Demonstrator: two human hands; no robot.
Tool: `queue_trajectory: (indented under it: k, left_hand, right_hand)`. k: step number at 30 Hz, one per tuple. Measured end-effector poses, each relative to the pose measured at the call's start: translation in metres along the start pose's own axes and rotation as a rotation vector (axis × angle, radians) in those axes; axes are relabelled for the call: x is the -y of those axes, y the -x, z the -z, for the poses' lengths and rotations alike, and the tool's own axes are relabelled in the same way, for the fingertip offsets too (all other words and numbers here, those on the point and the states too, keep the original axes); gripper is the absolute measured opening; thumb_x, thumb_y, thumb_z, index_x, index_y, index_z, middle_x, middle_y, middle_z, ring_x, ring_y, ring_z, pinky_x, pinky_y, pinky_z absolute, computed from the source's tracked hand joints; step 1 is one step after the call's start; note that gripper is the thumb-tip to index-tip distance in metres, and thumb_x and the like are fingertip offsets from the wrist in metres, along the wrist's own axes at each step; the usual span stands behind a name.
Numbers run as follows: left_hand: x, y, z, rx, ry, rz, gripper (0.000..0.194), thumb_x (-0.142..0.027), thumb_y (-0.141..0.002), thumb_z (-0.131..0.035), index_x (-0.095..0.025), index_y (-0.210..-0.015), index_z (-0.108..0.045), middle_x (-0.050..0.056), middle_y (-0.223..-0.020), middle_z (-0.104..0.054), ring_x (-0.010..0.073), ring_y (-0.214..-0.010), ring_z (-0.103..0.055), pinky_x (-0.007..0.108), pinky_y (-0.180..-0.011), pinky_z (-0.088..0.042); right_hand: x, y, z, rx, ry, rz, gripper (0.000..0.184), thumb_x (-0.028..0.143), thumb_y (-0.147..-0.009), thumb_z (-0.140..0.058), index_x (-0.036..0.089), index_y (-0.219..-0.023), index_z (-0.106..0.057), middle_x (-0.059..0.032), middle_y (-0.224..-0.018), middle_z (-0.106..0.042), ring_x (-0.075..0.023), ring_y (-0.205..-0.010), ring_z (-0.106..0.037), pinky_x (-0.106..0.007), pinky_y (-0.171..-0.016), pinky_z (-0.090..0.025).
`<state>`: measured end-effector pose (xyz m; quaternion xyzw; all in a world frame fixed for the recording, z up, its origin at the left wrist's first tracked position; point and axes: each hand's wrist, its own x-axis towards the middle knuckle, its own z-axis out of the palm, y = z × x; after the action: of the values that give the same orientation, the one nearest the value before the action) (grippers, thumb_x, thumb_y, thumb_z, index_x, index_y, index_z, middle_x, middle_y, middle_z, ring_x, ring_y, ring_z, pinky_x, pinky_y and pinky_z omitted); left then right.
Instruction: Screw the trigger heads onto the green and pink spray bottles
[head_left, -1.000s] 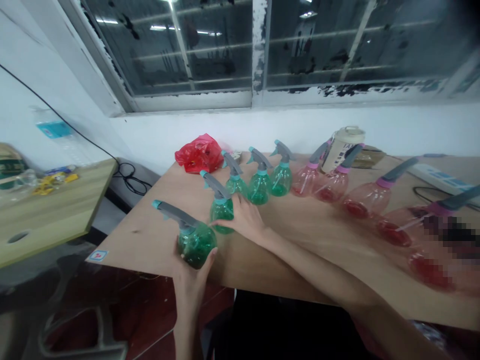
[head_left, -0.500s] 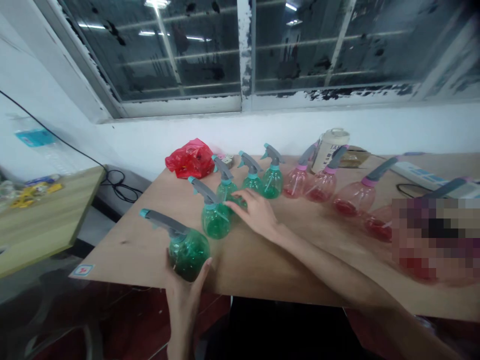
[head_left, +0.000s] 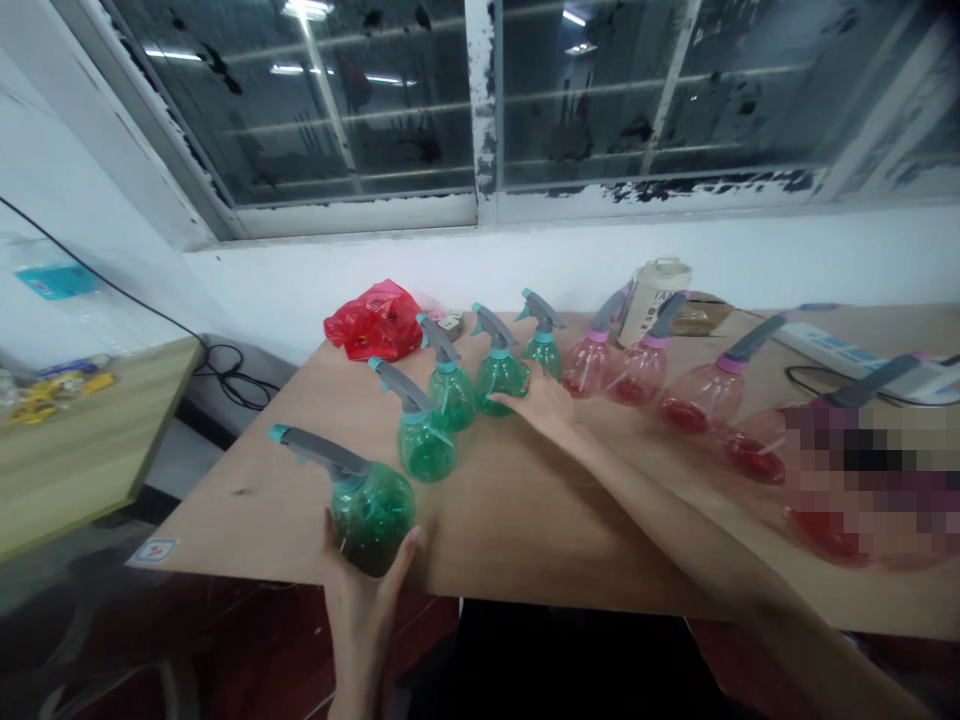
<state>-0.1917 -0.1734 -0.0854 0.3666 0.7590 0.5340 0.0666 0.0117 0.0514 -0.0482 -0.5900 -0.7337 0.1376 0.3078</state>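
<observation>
Cupped around the base of the nearest green spray bottle (head_left: 373, 510) is my left hand (head_left: 367, 580), thumb on the right side and fingers on the left. This bottle stands at the table's front edge, its grey trigger head pointing left. Behind it, several more green spray bottles run back in a slanting row, among them one (head_left: 426, 447) close by and another (head_left: 451, 398) beyond. My right hand (head_left: 541, 402) is at the far end of the row, thumb and fingers apart, beside a green bottle (head_left: 499, 385) and in front of the rearmost one (head_left: 543, 352). Whether its fingertips touch either is unclear.
Several red spray bottles with pink collars, one here (head_left: 703, 395), line the right side of the wooden table (head_left: 510, 530). A red plastic bag (head_left: 379, 320), a pale cup (head_left: 655, 300) and a power strip (head_left: 855, 350) lie toward the back. Another table (head_left: 112, 430) stands at left.
My right hand has moved right and away from me along the green row, from the second and third bottles to the rear ones. My left hand stays around the nearest bottle.
</observation>
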Motion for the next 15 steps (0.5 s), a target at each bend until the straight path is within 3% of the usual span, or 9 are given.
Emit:
queue_trajectory:
  k: [9, 15]
  left_hand:
    - [0.002, -0.003, 0.002, 0.025, -0.057, -0.059, 0.109, -0.048, -0.06, -0.083, -0.016, -0.149, -0.029, 0.02, -0.144, -0.046, 0.0418, -0.13, -0.048, 0.059, -0.108, -0.04]
    - [0.004, -0.003, 0.002, 0.031, -0.052, -0.047, 0.109, -0.049, -0.06, -0.082, -0.017, -0.149, -0.028, 0.019, -0.144, -0.046, 0.0405, -0.13, -0.049, 0.058, -0.108, -0.039]
  right_hand:
    - [-0.002, -0.018, 0.002, 0.071, 0.071, -0.038, 0.074, 0.072, -0.079, -0.058, 0.021, -0.132, -0.053, -0.0113, -0.106, -0.072, -0.0314, -0.1, -0.069, -0.04, -0.08, -0.052]
    - [0.005, -0.02, 0.0, 0.05, 0.095, -0.084, 0.079, 0.071, -0.08, -0.057, 0.013, -0.133, -0.049, -0.0162, -0.103, -0.073, -0.0349, -0.1, -0.069, -0.041, -0.079, -0.051]
